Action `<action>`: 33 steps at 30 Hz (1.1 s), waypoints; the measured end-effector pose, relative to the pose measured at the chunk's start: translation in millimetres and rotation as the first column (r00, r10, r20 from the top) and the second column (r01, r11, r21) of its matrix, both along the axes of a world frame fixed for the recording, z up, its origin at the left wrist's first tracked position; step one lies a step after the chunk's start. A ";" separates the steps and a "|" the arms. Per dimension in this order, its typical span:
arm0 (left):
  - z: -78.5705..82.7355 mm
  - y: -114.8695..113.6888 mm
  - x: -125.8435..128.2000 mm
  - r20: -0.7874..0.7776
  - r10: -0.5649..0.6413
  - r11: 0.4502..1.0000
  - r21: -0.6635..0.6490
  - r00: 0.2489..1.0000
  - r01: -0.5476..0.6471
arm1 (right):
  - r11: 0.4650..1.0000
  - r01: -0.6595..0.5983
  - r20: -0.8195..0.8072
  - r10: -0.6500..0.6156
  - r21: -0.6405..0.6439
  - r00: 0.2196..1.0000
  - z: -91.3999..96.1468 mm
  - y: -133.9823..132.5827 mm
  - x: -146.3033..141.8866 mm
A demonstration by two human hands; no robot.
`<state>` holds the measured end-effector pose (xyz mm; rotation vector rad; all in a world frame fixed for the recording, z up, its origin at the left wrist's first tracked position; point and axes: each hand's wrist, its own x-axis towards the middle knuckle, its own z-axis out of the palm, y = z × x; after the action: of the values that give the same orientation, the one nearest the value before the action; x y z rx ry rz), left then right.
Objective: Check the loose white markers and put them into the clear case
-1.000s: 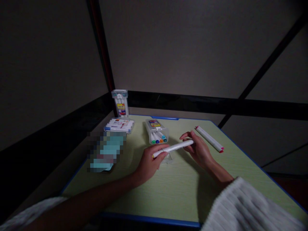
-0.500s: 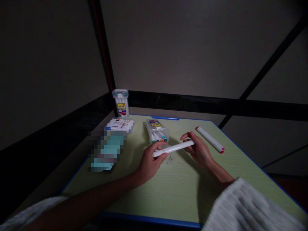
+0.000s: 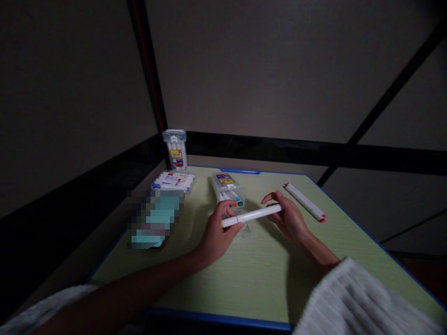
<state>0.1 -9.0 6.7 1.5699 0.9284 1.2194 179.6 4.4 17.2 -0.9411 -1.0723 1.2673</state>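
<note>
A white marker [image 3: 256,214] with a yellow tip at its left end is held nearly level above the table, its right end a little higher. My left hand [image 3: 216,237] is closed on the left end, thumb below. My right hand [image 3: 288,218] grips the other end between thumb and fingers. Just behind the marker lies a clear plastic marker case [image 3: 228,188] on its side, its mouth toward me. Several white markers with coloured ends show inside, one teal. The case's clear lid [image 3: 246,230] rests on the table, partly hidden by the marker and my left hand.
White markers with red and pink ends [image 3: 305,202] lie side by side at the right. At the back left a filled marker case [image 3: 176,151] stands upright, with a flat marker pack [image 3: 173,180] before it. A pixelated teal object [image 3: 159,218] lies on the green table [image 3: 251,284].
My left index finger has lifted slightly off the marker's left end. The marker and my right hand stay nearly in the same place.
</note>
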 end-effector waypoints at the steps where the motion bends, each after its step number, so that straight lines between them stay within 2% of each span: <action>1: -0.2 0.0 0.1 -0.001 -0.002 1.000 -0.001 1.000 0.002 | 1.000 -0.007 -0.016 0.007 -0.011 1.000 0.3 -0.1 0.0; 5: -1.2 0.4 0.3 -0.002 -0.003 1.000 -0.010 1.000 0.003 | 0.999 -0.032 -0.090 0.029 -0.022 0.996 3.6 -0.9 -0.9; 11: -0.4 0.1 0.4 0.010 -0.017 1.000 -0.019 1.000 0.017 | 1.000 0.012 -0.141 -0.009 0.016 0.990 9.3 -2.5 0.1; 21: -6.5 3.0 1.6 0.057 -0.030 0.999 -0.041 0.998 0.032 | 0.985 0.162 -0.174 -0.151 0.050 0.973 7.2 2.6 5.5; 27: -5.0 1.6 2.2 0.090 -0.063 0.994 -0.082 0.994 0.070 | 0.971 0.209 -0.176 -0.188 0.112 0.966 7.0 2.0 3.7; 33: -5.9 2.4 3.0 0.128 -0.066 0.993 -0.089 0.990 0.078 | 0.918 0.341 -0.259 -0.286 0.201 0.923 9.0 5.0 10.0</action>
<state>3.2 -6.6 0.8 1.4240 0.8294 1.1923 189.6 9.4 26.1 -0.7292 -0.8345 0.9249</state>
